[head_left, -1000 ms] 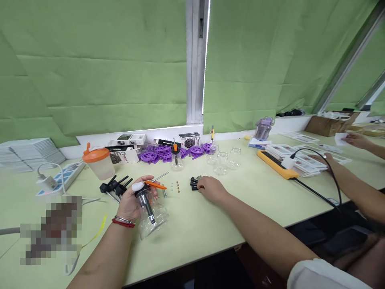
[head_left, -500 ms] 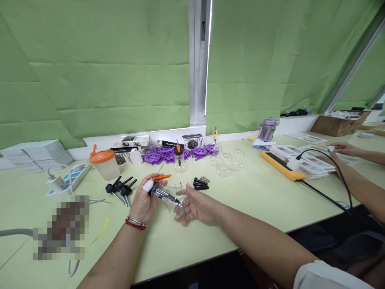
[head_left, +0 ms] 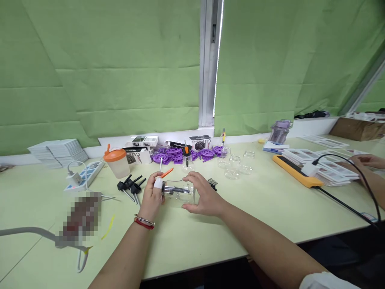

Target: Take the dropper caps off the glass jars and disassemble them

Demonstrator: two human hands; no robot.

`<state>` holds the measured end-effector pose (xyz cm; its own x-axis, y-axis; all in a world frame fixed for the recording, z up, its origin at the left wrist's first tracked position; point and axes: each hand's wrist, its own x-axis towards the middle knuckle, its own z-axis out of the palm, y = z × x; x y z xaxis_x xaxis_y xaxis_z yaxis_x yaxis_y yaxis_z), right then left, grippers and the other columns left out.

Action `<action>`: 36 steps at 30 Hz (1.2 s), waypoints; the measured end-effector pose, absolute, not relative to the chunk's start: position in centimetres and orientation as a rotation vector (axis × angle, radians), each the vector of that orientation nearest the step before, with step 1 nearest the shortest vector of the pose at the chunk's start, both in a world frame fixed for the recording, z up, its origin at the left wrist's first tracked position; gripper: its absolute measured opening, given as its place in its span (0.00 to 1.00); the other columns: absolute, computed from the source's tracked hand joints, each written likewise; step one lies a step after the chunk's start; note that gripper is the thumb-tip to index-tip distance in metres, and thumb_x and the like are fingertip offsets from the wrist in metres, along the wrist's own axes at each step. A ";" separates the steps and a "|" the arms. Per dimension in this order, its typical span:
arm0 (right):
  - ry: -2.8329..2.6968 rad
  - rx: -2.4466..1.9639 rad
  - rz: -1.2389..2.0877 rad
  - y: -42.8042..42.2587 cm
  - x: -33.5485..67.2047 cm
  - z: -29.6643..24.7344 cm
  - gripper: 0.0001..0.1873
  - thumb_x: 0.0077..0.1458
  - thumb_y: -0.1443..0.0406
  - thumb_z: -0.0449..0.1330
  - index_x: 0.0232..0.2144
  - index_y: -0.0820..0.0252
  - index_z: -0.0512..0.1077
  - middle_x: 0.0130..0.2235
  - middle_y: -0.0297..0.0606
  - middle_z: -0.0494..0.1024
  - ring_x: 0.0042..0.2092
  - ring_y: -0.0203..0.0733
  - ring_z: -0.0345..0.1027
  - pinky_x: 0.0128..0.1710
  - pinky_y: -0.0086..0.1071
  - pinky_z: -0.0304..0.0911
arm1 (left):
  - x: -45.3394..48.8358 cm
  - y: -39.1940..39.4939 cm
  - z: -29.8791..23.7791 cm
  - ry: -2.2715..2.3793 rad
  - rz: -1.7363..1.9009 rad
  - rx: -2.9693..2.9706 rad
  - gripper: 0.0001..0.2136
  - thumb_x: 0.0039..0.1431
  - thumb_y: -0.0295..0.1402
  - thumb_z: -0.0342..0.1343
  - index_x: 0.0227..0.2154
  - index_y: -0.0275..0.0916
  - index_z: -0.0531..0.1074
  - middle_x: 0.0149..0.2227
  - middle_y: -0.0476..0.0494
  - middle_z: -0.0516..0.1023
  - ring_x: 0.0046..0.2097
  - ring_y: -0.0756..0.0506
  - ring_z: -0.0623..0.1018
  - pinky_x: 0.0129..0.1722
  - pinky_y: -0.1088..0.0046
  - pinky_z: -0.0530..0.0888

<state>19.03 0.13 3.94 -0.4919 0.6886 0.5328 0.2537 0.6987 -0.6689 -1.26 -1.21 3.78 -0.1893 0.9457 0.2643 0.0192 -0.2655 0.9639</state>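
A clear glass bottle [head_left: 180, 199] lies sideways between my hands, with a dark stem and small dark parts inside it. My left hand [head_left: 152, 192] is closed around its neck end; a white covering shows on the thumb. A slim orange piece [head_left: 167, 173] sticks out by the left fingers, and what it belongs to is hidden. My right hand [head_left: 207, 196] wraps the base end, with fingers above and thumb below. Behind the hands stands another glass bottle [head_left: 187, 167] with an orange and black top. Black parts with rods [head_left: 130, 186] lie to the left.
Purple plastic parts [head_left: 171, 155] and printed boxes [head_left: 136, 156] line the back. Several clear glass bottles [head_left: 232, 172] stand right of centre. An orange-lidded cup [head_left: 116, 161], power strip [head_left: 87, 176] and yellow power bar [head_left: 296, 171] flank the work area. Another person's hand [head_left: 371, 160] is at far right.
The bottle has turned from tilted to nearly level. My right hand has shifted from cupping beneath its base to gripping around it. The whole view has swung slightly left.
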 end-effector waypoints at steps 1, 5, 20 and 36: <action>-2.111 -0.676 0.551 0.1 19.3 3.9 0.39 0.41 0.53 0.67 0.55 0.52 0.60 0.57 0.47 0.61 0.58 0.53 0.55 0.56 0.48 0.56 | -1.1 -1.3 3.9 1.203 1.570 1.291 0.17 0.60 0.46 0.47 0.48 0.44 0.62 0.26 0.54 0.69 0.17 0.56 0.60 0.14 0.81 0.59; -1.870 -0.906 1.038 0.0 19.4 3.8 0.42 0.49 0.43 0.57 0.60 0.54 0.51 0.56 0.52 0.60 0.56 0.55 0.60 0.49 0.51 0.63 | -0.4 -1.7 4.1 1.171 1.632 1.333 0.18 0.60 0.45 0.48 0.50 0.44 0.62 0.27 0.54 0.70 0.16 0.56 0.62 0.15 0.80 0.63; -1.999 -0.835 1.091 -0.6 20.0 4.8 0.33 0.51 0.47 0.58 0.55 0.52 0.59 0.56 0.49 0.62 0.53 0.53 0.65 0.48 0.51 0.65 | -1.2 -0.6 3.1 1.262 1.621 1.183 0.19 0.55 0.46 0.54 0.44 0.38 0.69 0.25 0.52 0.70 0.17 0.55 0.64 0.13 0.79 0.61; -2.319 -0.639 0.108 -1.0 20.8 3.8 0.19 0.57 0.67 0.57 0.52 0.55 0.68 0.53 0.46 0.68 0.62 0.53 0.54 0.62 0.59 0.49 | 0.2 -0.8 3.2 1.256 1.542 1.168 0.13 0.56 0.44 0.51 0.27 0.39 0.64 0.18 0.57 0.63 0.14 0.56 0.60 0.11 0.80 0.55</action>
